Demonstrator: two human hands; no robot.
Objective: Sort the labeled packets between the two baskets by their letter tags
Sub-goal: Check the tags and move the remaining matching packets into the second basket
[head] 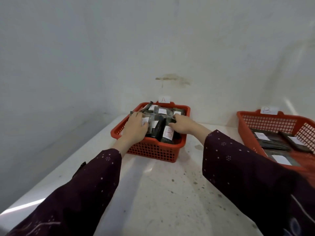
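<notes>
Both hands (134,128) (183,124) rummage (perhaps gripping) inside basket A (150,150).

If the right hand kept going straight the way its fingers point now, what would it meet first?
Probably the dark packets piled in basket A. The right hand points forward and leftward into that pile, fingertips already at or on it; depth is unclear.

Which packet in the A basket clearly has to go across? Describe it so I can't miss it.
Find the red basket tagged A by the back wall, where both hands reach in. At its near edge lies a dark packet whose large white tag reads B, the only clearly legible one.
</notes>
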